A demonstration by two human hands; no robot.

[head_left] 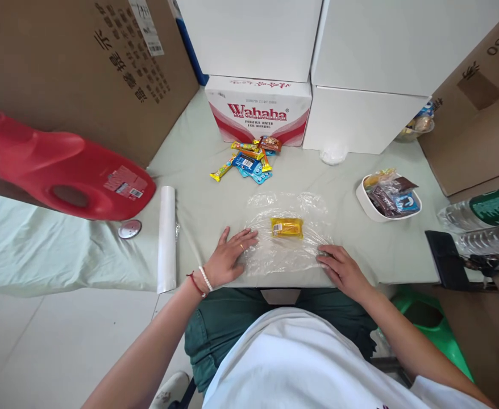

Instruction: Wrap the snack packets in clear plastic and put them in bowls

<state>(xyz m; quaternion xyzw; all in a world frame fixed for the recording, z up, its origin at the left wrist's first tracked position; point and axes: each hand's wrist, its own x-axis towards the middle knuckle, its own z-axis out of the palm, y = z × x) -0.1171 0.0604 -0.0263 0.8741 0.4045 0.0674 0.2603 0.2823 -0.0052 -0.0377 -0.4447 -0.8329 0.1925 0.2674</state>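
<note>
A sheet of clear plastic wrap [290, 250] lies flat on the pale green cloth in front of me. A small yellow snack packet [287, 228] rests in its middle. My left hand [229, 259] lies flat with fingers spread, pressing the wrap's left edge. My right hand [342, 269] is curled, its fingertips pinching the wrap's near right edge. A white roll of plastic wrap [166, 238] lies to the left of my left hand.
A pile of snack packets [249, 161] lies before the Wahaha carton [258, 111]. A white bowl [371, 210] of wrapped snacks stands right. A red jug [62, 170] lies at left, beside a small round lid [129, 229]. Water bottles [483, 221] and a dark phone [444, 258] lie far right.
</note>
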